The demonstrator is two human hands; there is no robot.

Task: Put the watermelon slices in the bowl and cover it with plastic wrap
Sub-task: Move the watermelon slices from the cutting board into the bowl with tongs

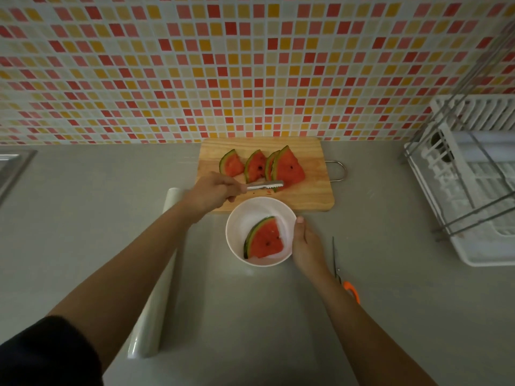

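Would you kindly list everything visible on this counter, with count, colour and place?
Watermelon slices on board: four, red with green rind, standing on the cutting board.
Watermelon slice in bowl: one, red and green.
Bowl: one, white, in front of the board.
Cutting board: one, pale wood, against the tiled wall.
Tongs: one, metal, tips at the slices.
Plastic wrap roll: one, clear white, left of the bowl.
Scissors: one, orange handle, right of the bowl.
Dish rack: one, white, far right.
Left hand: holds the tongs.
Right hand: steadies the bowl's rim.
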